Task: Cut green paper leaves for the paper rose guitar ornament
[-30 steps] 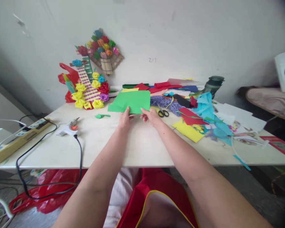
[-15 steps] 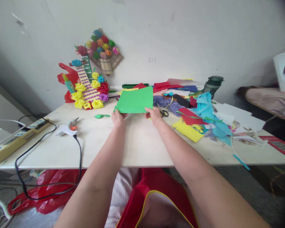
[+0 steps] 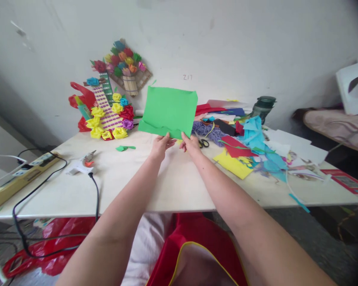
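A sheet of green paper [image 3: 170,106] is held up above the table, its broad face toward me and its lower edge curled or folded over. My left hand [image 3: 161,145] pinches that lower edge near the middle, thumb in front. Close beside it, my right hand [image 3: 189,143] grips the same edge further right. Black-handled scissors [image 3: 203,143] lie just right of my right hand, partly hidden by it. Left of my left hand, a small green paper leaf [image 3: 125,148] rests on the table.
A white glue gun [image 3: 81,166] with a black cord and a power strip [image 3: 20,174] lie at left. Paper-flower decorations [image 3: 109,107] stand behind. Purple yarn [image 3: 209,132], yellow paper [image 3: 234,163], blue crepe scraps [image 3: 253,135] and a dark bottle [image 3: 263,108] crowd the right.
The green paper has been raised and tilted upright toward me. My left hand has shifted right along its lower edge, nearer my right hand, and the curled lower strip now shows.
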{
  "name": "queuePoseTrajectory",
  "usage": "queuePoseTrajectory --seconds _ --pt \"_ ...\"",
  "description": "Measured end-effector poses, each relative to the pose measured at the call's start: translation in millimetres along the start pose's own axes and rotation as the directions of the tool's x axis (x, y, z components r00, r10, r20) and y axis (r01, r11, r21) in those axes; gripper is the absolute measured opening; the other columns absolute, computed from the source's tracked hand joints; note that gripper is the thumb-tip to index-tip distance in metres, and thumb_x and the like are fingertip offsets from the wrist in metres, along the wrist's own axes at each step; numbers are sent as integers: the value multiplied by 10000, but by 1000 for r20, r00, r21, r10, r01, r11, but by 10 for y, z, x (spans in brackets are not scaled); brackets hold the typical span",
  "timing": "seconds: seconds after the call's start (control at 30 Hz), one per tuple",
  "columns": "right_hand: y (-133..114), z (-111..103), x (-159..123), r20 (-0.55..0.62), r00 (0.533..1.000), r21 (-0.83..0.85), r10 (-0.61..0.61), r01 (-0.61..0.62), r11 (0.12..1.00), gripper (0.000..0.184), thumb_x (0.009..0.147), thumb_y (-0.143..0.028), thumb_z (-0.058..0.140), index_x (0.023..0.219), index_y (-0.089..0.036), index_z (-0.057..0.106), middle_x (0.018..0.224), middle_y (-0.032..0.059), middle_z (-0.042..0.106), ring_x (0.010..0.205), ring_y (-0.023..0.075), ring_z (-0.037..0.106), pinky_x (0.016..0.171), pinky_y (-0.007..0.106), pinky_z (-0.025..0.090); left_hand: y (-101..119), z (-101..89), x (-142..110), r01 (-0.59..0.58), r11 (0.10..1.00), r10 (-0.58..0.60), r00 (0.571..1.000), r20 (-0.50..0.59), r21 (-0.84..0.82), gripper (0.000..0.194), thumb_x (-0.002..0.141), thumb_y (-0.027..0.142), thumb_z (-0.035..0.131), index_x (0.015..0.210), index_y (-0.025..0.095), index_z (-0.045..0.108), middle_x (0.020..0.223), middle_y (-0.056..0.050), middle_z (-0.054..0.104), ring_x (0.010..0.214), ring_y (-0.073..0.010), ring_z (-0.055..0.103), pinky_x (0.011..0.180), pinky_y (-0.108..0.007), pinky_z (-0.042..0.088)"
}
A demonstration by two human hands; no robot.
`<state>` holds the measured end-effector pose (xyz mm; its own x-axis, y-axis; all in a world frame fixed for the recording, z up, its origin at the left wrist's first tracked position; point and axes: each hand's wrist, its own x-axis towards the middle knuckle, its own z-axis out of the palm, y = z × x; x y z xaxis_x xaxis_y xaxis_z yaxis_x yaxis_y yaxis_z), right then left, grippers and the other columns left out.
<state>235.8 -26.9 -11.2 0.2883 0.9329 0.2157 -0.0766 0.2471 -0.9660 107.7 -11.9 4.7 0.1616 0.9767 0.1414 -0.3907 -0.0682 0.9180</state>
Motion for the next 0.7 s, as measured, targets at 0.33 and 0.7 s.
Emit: queuePoseTrajectory --seconds 0.33,0.7 --pt "-60 -21 -16 169 981 -90 93 -79 993 377 802 -530 471 678 -179 532 432 -18 548 314 78 433 345 188 340 -307 298 73 -20 999 27 988 -151 50 187 773 282 583 691 170 457 517 33 527 454 -88 522 496 -215 434" --pt "-355 -461 92 -136 977 -969 -163 -97 227 232 739 -165 551 925 -140 687 925 171 669 927 277 620 759 356 458 -238 -20 114 0 1000 -1 982 -189 -3 119 785 220 549 723 166 463 534 12 558 501 -121 589 595 -277 500"
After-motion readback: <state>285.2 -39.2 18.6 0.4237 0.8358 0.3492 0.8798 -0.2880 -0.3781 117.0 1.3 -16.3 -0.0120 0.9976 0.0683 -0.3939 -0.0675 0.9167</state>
